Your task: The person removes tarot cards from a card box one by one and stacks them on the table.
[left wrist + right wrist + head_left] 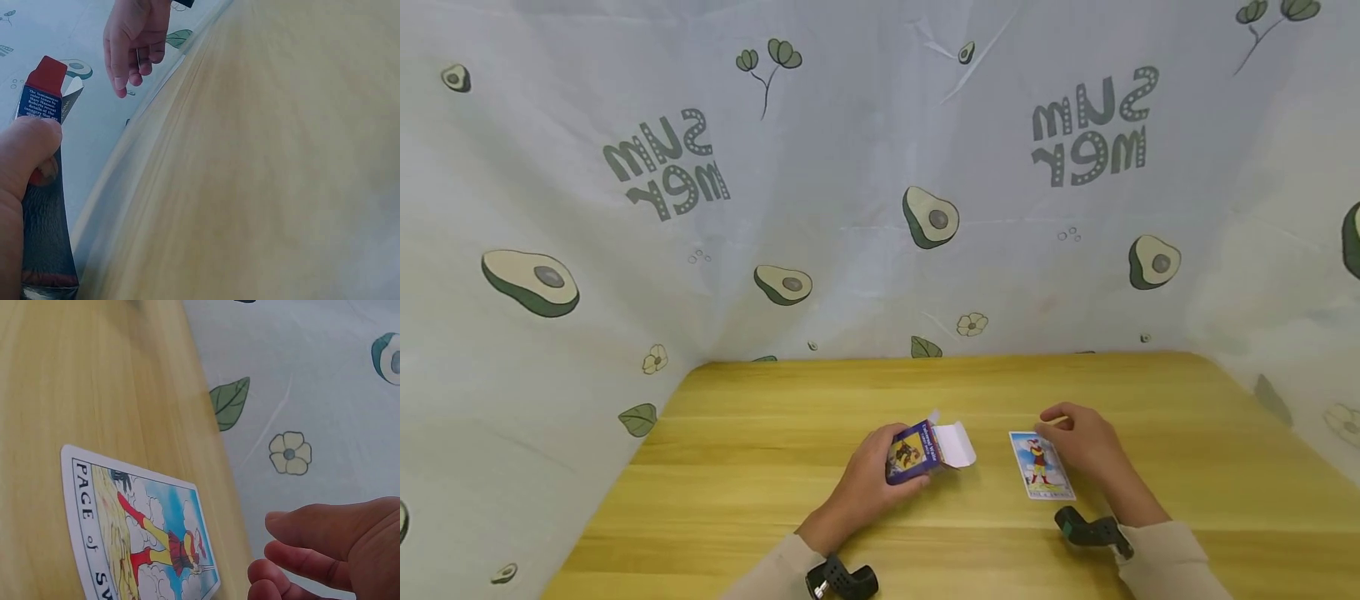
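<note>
My left hand (871, 475) grips a blue tarot card box (913, 452) with a picture on its front. The box's white end flap (955, 445) stands out to the right. In the left wrist view the thumb lies across the narrow printed side of the box (47, 212), beside a red tab. A tarot card (1041, 465) lies face up on the table, showing a figure in red and yellow; "PAGE of" is legible on the card (150, 531) in the right wrist view. By its top right corner is my right hand (1086, 442), fingers loosely bent, holding nothing visible.
The wooden table (760, 467) runs back to a pale curtain (850, 167) printed with avocados, flowers and lettering, which also closes off both sides. A black wrist camera (842, 578) sits on the left wrist, another black wrist camera (1092, 531) on the right.
</note>
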`<state>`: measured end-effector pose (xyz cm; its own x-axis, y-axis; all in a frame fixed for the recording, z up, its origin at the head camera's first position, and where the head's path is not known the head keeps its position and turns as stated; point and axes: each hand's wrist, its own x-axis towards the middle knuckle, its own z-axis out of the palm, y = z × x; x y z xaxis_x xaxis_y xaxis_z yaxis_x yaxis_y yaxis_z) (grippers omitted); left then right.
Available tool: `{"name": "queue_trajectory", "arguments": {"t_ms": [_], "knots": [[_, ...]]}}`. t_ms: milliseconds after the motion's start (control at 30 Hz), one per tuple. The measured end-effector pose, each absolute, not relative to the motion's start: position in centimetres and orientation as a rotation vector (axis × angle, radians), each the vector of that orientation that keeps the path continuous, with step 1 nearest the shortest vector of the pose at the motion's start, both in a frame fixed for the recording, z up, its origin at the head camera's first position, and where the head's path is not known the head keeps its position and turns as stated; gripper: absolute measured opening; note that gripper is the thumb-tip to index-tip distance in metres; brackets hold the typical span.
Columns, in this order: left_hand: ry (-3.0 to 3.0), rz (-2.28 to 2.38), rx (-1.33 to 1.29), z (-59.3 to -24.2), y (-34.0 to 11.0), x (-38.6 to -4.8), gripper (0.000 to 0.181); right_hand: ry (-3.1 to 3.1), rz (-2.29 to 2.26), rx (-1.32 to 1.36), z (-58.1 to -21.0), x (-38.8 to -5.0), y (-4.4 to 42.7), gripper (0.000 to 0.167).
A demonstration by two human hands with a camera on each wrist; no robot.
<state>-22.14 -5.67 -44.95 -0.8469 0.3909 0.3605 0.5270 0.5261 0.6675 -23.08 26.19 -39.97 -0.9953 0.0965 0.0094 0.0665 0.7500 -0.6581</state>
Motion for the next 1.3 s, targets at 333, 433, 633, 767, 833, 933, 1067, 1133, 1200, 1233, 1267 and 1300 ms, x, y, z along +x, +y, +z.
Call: {"name": "queue_trajectory", "arguments": {"t_ms": [333, 433, 633, 767, 833, 933, 1067, 1133, 1200, 1233, 1267, 1300], "knots": [[-2.604, -1.246, -0.780, -45.0, -5.5, -21.6, 0.074, -2.866, 1.066, -0.065, -39.2, -22.3, 26.1, 0.037], [-2.611, -1.245, -0.782, -45.0, -5.6, -21.4, 0.073, -2.846, 1.062, -0.041, -38.9, -22.1, 26.0, 0.038], [-2.619, -1.238, -0.779, -45.3, -5.6, -21.4, 0.074, -2.811, 1.086, -0.012, -38.1, -21.7, 25.5, 0.039], [-2.608, -1.236, -0.780, -45.4, -5.5, -21.4, 0.074, -2.797, 1.109, 0.021, -37.4, -21.6, 25.1, 0.038], [-2.607, -1.238, -0.780, -45.4, -5.5, -21.4, 0.074, -2.796, 1.119, 0.028, -37.1, -21.5, 24.9, 0.039], [-2.611, -1.235, -0.783, -45.4, -5.5, -21.4, 0.074, -2.792, 1.121, 0.042, -36.7, -21.4, 24.7, 0.041], [-2.595, -1.219, -0.804, -45.3, -5.6, -21.5, 0.073, -2.774, 1.113, 0.074, -36.1, -21.5, 24.0, 0.041], [-2.577, -1.203, -0.814, -45.1, -5.6, -21.7, 0.072, -2.759, 1.123, 0.093, -35.7, -21.6, 23.5, 0.039], [-2.558, -1.182, -0.823, -45.0, -5.6, -21.9, 0.072, -2.746, 1.142, 0.107, -35.3, -21.9, 23.0, 0.037], [-2.553, -1.173, -0.825, -44.9, -5.6, -22.0, 0.072, -2.739, 1.161, 0.112, -35.2, -21.9, 22.7, 0.036], [-2.551, -1.167, -0.826, -44.9, -5.7, -22.0, 0.072, -2.732, 1.183, 0.118, -35.1, -22.0, 22.5, 0.035], [-2.549, -1.165, -0.827, -44.9, -5.7, -22.0, 0.072, -2.726, 1.205, 0.123, -35.0, -22.1, 22.2, 0.035]]}}
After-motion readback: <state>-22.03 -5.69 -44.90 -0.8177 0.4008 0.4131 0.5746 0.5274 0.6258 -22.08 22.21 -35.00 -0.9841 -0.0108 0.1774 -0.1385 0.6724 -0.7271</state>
